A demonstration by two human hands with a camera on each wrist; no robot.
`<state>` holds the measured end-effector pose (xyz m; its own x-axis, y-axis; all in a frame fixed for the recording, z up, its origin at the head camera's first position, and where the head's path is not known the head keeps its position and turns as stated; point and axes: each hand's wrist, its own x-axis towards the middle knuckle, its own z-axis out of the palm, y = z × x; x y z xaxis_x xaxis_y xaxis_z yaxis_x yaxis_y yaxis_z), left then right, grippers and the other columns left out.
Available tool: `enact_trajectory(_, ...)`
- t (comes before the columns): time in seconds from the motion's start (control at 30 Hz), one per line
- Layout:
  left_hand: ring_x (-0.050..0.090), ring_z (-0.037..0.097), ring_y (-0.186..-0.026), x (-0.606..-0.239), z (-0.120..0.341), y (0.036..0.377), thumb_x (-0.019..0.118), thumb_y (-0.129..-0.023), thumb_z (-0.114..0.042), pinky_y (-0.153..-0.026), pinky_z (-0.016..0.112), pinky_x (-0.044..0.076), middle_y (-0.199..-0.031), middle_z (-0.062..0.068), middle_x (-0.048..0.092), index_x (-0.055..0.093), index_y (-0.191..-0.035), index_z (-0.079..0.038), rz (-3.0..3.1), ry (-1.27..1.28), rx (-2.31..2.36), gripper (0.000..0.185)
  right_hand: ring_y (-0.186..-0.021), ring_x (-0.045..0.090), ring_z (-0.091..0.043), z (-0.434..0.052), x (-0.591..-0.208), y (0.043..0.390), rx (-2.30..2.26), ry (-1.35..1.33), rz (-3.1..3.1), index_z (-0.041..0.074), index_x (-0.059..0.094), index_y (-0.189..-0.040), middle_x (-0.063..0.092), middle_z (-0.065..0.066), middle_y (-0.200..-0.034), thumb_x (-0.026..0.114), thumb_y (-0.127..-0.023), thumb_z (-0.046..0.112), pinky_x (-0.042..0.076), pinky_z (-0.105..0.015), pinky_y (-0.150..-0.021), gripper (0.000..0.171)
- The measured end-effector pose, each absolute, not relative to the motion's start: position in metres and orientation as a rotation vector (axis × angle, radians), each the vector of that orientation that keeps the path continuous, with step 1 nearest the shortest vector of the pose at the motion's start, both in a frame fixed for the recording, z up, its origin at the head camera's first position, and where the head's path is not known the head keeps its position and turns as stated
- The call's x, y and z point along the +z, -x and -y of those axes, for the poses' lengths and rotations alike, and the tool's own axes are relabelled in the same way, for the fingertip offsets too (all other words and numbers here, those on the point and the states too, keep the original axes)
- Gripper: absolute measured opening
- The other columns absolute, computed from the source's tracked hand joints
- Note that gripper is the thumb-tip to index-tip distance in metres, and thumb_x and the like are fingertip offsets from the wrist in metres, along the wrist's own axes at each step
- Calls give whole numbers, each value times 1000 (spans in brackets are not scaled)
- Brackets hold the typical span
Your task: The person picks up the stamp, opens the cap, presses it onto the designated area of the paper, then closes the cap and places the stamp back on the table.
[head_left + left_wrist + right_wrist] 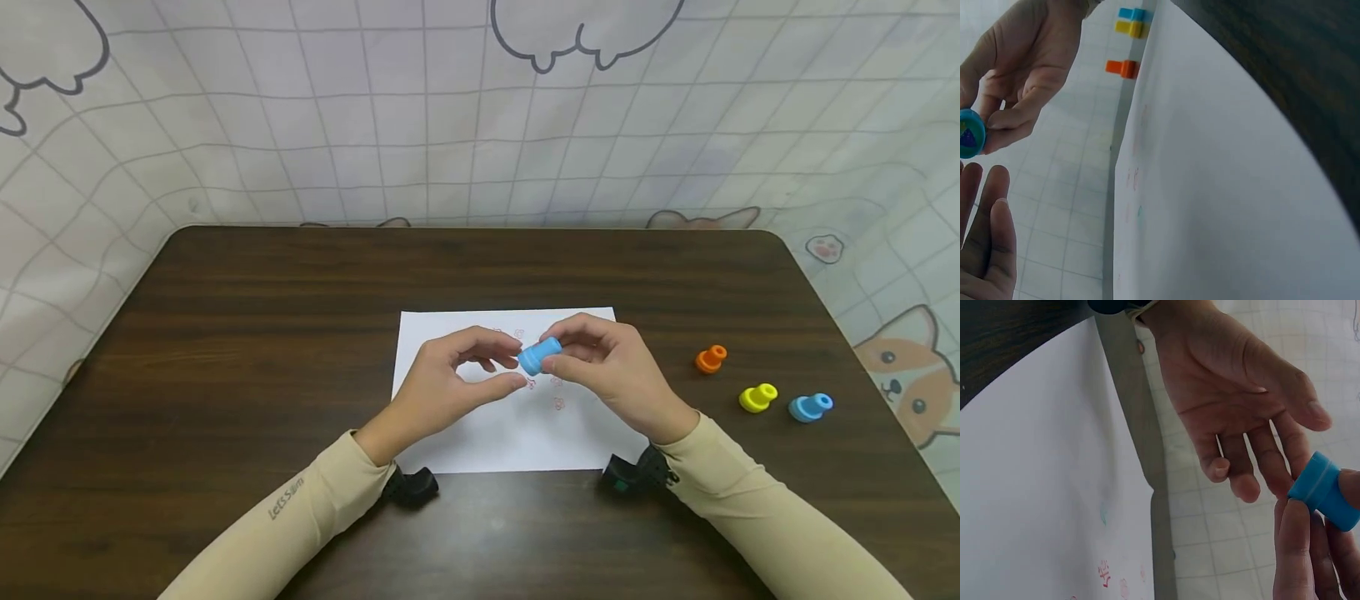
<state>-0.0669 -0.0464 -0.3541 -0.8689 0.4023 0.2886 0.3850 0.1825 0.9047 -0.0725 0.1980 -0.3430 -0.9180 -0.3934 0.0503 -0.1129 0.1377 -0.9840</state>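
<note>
Blue stamp (pixel 538 356), half hidden behind right hand (pixel 611 367) fingertips

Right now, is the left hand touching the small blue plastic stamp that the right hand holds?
Apart. The right wrist view shows background between the left hand and the blue stamp, which the right hand pinches.

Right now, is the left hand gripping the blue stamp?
No. The right hand pinches the blue stamp, while the left hand is beside it with loose fingers.

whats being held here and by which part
A small blue plastic cylindrical stamp, pinched around its side by the right hand; the left hand holds nothing.
</note>
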Motion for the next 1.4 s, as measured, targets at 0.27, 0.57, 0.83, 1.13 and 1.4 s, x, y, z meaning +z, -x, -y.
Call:
enact_trajectory(0.27, 75, 15, -95, -357, 42, 64, 85, -86, -13, -87, 34, 62, -109, 2, 76, 74, -114, -15, -2370, -809, 1900, 30, -99, 77, -32, -196, -342, 71, -1887, 465, -2148, 4, 68, -117, 75, 1, -104, 75, -95, 12, 64, -39, -91, 25)
enact_trajectory(0.57, 73, 13, -87, -361, 39, 62, 87, -82, -8, -84, 30, 62, -101, 8, 78, 74, -107, -10, -2404, -830, 2026, 28, -93, 79, -20, -190, -344, 66, -1968, 449, -2076, 1, 68, -115, 77, 2, -102, 75, -95, 10, 64, -33, -90, 23)
enact_trajectory(0.83, 73, 9, -89, -364, 38, 59, 86, -82, -2, -86, 28, 62, -104, 10, 78, 73, -108, -7, -2414, -818, 2074, 29, -88, 77, -15, -185, -351, 64, -2092, 419, -1972, 4, 69, -113, 78, 3, -100, 74, -93, 4, 63, -28, -90, 20)
enact_trajectory(1.13, 75, 16, -92, -365, 38, 58, 85, -82, -2, -87, 27, 61, -107, 12, 77, 73, -109, -5, -2420, -794, 2098, 29, -91, 76, -15, -183, -355, 62, -2180, 384, -1909, 8, 70, -114, 78, 3, -102, 73, -93, 0, 62, -26, -87, 23)
enact_trajectory(1.4, 74, 12, -92, -365, 39, 56, 84, -83, -2, -86, 27, 61, -109, 12, 77, 73, -110, -5, -2403, -768, 2099, 29, -88, 74, -15, -181, -355, 61, -2182, 368, -1911, 6, 70, -115, 78, 2, -100, 73, -93, 1, 63, -27, -86, 23)
